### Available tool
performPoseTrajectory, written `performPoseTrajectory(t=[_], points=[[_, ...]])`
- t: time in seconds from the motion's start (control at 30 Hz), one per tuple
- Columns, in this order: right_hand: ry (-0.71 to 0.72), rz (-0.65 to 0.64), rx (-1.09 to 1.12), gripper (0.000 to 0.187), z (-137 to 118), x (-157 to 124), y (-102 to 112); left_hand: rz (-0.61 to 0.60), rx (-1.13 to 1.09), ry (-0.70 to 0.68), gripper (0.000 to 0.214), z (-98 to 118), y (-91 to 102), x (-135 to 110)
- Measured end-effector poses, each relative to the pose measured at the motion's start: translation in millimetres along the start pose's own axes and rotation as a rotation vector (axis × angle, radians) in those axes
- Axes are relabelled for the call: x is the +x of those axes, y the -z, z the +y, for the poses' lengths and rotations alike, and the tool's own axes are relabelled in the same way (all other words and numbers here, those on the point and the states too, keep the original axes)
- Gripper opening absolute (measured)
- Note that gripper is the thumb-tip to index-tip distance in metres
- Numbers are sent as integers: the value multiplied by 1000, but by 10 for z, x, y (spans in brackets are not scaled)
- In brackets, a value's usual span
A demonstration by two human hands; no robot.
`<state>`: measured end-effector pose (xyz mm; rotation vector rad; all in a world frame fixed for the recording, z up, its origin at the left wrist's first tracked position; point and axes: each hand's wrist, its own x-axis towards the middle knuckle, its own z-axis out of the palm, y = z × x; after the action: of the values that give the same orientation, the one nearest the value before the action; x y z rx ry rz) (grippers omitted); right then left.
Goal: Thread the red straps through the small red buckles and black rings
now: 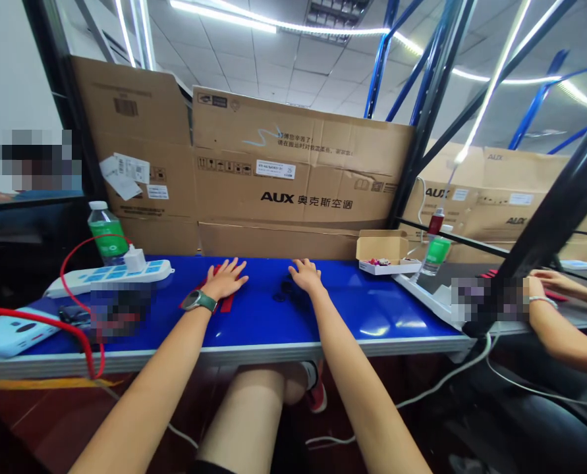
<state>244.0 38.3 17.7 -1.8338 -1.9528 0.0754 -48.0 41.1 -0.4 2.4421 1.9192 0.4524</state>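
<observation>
My left hand (226,278) lies flat on the blue table (253,322), fingers spread, resting on a red flat piece (226,304). A watch (197,301) is on that wrist. My right hand (306,274) also lies palm down with fingers apart, beside several small black round parts (284,291) on the table. Neither hand grips anything.
A white power strip (108,276) with a red cable (78,329) and a green-labelled bottle (106,234) stand at the left. A small open cardboard box (385,253) sits at the right. Cardboard cartons (298,171) wall the back. Another person's hands (553,283) work at the right.
</observation>
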Motion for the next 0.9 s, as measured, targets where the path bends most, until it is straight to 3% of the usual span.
performPoseTrajectory(t=[0.1, 0.2, 0.3, 0.43, 0.63, 0.77, 0.9], points=[[157, -56, 31, 54, 31, 1, -24, 40, -67, -334, 61, 286, -18, -2], [369, -127, 40, 53, -2, -11, -71, -71, -84, -441, 62, 469, -117, 11], [422, -269, 2, 55, -73, -29, -130, -159, -103, -411, 65, 495, -224, 31], [383, -397, -42, 58, -119, -50, -172, -143, -148, -414, 66, 442, -271, 51], [392, -365, -30, 58, -81, -18, -199, -72, -185, -455, 62, 441, -228, 56], [417, -315, -9, 55, -51, 26, -226, 10, -192, -492, 44, 407, -122, 52], [404, -258, 17, 49, -58, 1, -180, 187, -26, -240, 34, 297, -14, 32]])
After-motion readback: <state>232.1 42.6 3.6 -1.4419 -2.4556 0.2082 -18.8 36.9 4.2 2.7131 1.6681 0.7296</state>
